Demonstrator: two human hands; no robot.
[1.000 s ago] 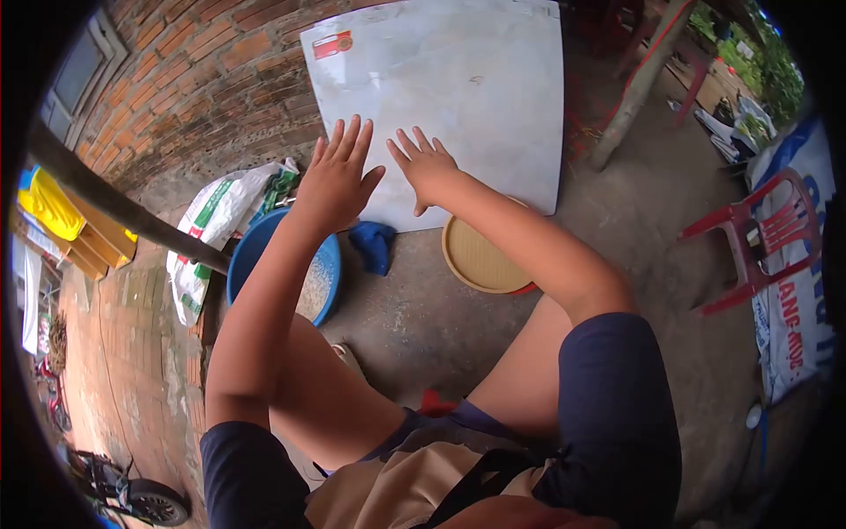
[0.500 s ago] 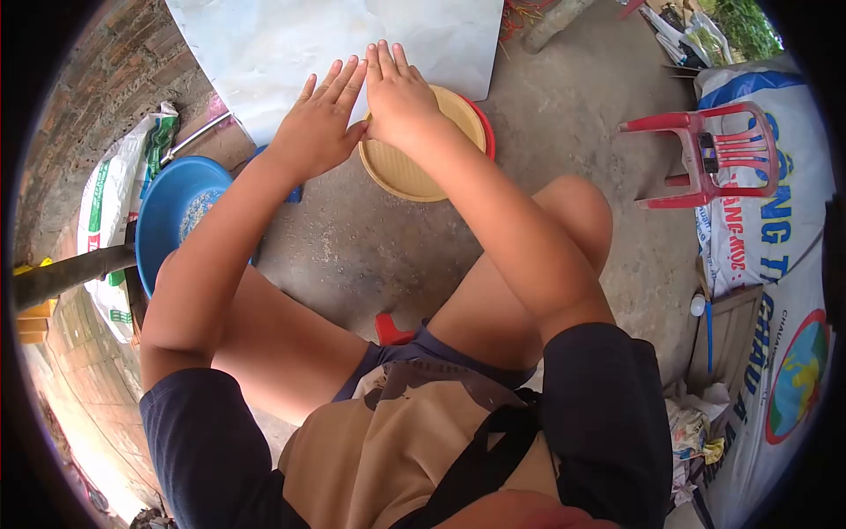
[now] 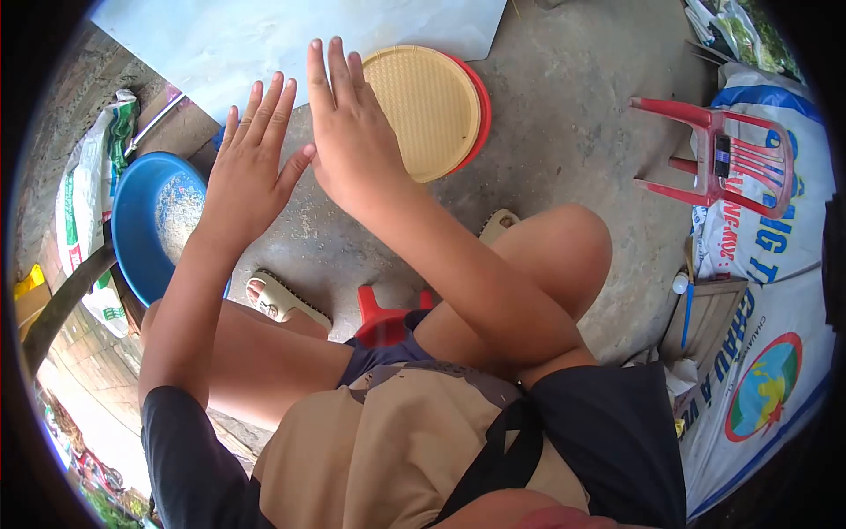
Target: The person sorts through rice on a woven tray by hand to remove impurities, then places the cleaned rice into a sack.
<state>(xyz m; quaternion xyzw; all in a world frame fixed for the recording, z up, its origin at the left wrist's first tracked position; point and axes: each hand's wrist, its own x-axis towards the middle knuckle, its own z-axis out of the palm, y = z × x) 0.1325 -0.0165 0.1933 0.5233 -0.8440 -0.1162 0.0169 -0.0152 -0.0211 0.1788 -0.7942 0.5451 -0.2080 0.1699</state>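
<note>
Both hands are raised in front of me and hold nothing. My left hand (image 3: 253, 163) has its fingers stretched out, the thumb pointing toward the other hand. Beside it my right hand (image 3: 352, 145) is also stretched out, its fingers slightly apart. Just right of my right hand lies a round, woven-textured yellow tray (image 3: 427, 115), on top of a red round rim (image 3: 481, 110) that shows along its right side. Nearest my left hand is a blue basin (image 3: 141, 225) with whitish grains (image 3: 181, 212) inside.
A pale marbled sheet (image 3: 291, 40) lies ahead on the concrete floor. A red plastic chair (image 3: 709, 159) stands at right before large printed sacks (image 3: 775, 256). A red stool (image 3: 383, 326) is under me. Another sack (image 3: 84, 194) and a dark pole (image 3: 66, 304) are at left.
My hands have moved left and closer to me, with the right hand turned and its fingers more apart. The view has shifted, so the yellow tray and my sandals show more fully.
</note>
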